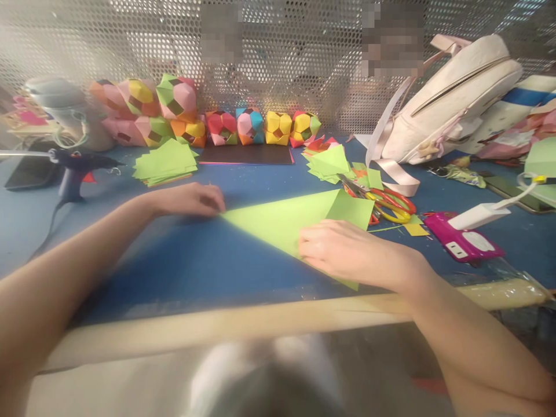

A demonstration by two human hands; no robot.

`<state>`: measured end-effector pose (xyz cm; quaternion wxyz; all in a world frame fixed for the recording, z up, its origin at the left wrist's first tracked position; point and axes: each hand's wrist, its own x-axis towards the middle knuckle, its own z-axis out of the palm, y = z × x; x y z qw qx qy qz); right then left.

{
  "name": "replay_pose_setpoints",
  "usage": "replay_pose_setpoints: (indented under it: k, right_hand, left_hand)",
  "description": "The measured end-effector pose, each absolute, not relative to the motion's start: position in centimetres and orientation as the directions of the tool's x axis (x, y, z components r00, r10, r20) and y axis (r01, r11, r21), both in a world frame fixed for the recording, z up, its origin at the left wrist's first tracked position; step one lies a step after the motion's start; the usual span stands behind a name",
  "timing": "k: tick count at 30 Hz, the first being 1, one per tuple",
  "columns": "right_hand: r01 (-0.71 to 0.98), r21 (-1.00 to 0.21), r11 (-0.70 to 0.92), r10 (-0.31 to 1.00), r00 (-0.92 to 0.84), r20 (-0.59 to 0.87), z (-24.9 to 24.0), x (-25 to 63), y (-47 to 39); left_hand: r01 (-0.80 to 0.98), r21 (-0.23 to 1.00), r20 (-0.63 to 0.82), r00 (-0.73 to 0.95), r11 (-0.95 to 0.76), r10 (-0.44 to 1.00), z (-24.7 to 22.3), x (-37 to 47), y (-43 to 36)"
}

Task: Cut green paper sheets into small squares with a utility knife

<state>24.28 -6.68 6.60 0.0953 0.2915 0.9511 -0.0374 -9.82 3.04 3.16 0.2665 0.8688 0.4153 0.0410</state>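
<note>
A light green sheet of paper (278,217), folded to a long point on the left, lies on the blue table (174,260). My left hand (195,200) pinches its pointed tip, fingers curled together. My right hand (324,246) rests with bent fingers on the lower folded edge, near the wide end; its fingertips are partly hidden. An upper flap at the right stands out beyond the fold. Just past the paper lie scissors (391,205) with orange and yellow handles.
Green paper stacks (167,162) and colourful paper balls (221,127) stand at the back. A glue gun (73,174) is at left. A pink power strip (464,237), a white plug and a cream backpack (452,98) are at right. People sit behind the mesh.
</note>
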Motion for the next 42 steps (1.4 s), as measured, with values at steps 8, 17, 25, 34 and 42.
replay_pose_setpoints:
  k: [8, 17, 25, 34, 42]
  right_hand:
    - [0.578, -0.002, 0.816, 0.561, -0.793, -0.237, 6.9, 24.1, -6.8]
    - [0.573, 0.025, 0.819, 0.567, -0.803, -0.185, 6.2, 24.3, -6.8]
    - [0.566, 0.028, 0.824, 0.563, -0.811, -0.159, 5.9, 24.6, -6.9]
    - [0.543, 0.054, 0.838, 0.545, -0.826, -0.143, 5.7, 24.4, -6.8]
    - [0.380, 0.198, 0.904, 0.372, -0.925, 0.077, 3.1, 26.8, -8.6]
  left_hand:
    - [0.694, 0.495, -0.153, 0.662, -0.523, 0.733, 3.3, -9.6, 2.9]
    - [0.720, 0.541, -0.181, 0.605, -0.435, 0.775, 3.9, -8.8, 2.1]
    - [0.776, 0.487, -0.173, 0.534, -0.400, 0.827, 3.9, -7.8, 1.5]
    - [0.762, 0.530, -0.195, 0.536, -0.372, 0.821, 3.4, -8.8, 2.1]
    - [0.773, 0.503, -0.202, 0.541, -0.387, 0.817, 3.6, -8.8, 2.1]
